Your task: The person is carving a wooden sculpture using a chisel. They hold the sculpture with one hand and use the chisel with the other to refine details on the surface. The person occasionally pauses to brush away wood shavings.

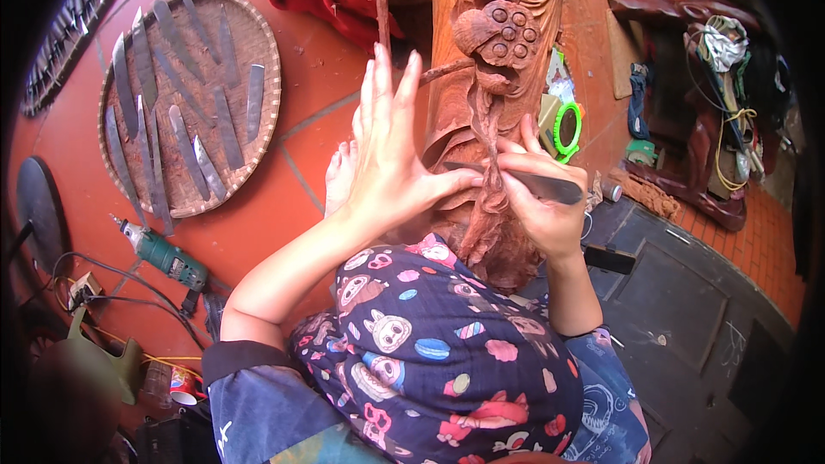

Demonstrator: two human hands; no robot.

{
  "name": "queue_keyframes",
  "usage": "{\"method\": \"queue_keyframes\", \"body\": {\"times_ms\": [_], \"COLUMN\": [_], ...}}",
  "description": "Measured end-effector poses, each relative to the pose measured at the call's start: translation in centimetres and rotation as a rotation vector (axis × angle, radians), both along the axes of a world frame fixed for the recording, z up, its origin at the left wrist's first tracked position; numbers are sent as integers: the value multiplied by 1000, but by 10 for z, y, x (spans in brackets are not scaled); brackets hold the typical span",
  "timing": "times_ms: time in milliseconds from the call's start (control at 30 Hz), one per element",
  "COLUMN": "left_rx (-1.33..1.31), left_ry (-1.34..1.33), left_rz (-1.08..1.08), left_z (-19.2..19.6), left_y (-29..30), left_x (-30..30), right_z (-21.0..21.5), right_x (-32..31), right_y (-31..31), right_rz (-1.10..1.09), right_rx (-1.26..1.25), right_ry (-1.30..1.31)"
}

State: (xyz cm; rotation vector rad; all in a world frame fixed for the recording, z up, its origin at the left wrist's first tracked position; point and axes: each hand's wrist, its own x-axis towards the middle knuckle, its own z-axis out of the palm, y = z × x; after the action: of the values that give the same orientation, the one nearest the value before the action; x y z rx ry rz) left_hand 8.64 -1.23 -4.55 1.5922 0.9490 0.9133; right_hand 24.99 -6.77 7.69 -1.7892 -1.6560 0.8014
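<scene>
The red-tiled floor (301, 176) spreads widest around you, reaching along the left and up behind your work. Next in size is the reddish-brown wood carving (488, 112), standing directly before you, running from the top of the view down to the patterned navy cloth (464, 361) between your forearms. To your lower right lies a dark panel (670, 318) with recessed lines. Off to your left, the round woven tray (253, 47) sits on the floor, carrying many flat dark blades, some overlapping, a few poking past its rim. Your left hand (387, 159) is spread open, fingers pointing up and away, its thumb stretched toward the middle of the carving; you cannot tell from this angle whether the thumb presses the wood or the tool. Your right hand (546, 206) is grasping a slim dark carving tool (554, 189), its wide end beside your knuckles and its narrower part reaching left toward that thumb. Below the tray lies a green power tool (168, 253). Smaller again is the carved seed pod (509, 34) near the top of the carving, dotted with round seeds.
</scene>
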Motion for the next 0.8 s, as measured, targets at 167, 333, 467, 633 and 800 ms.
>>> {"method": "queue_keyframes", "body": {"times_ms": [167, 333, 467, 633, 800], "left_rx": [-10, 81, 108, 106, 104], "left_ry": [-39, -60, -40, -55, -71], "left_rz": [-31, 20, -5, 1, 7], "left_z": [0, -1, -3, -1, -5], "left_y": [-4, 5, 1, 6, 0], "left_x": [-7, 3, -2, 4, -1], "right_z": [0, -2, 1, -4, 1], "right_x": [6, 0, 6, 4, 7], "right_y": [0, -1, 1, -2, 4], "right_rz": [109, 24, 126, 57, 158], "right_rx": [5, 42, 22, 74, 17], "right_ry": [-53, 0, -54, -24, -78]}}
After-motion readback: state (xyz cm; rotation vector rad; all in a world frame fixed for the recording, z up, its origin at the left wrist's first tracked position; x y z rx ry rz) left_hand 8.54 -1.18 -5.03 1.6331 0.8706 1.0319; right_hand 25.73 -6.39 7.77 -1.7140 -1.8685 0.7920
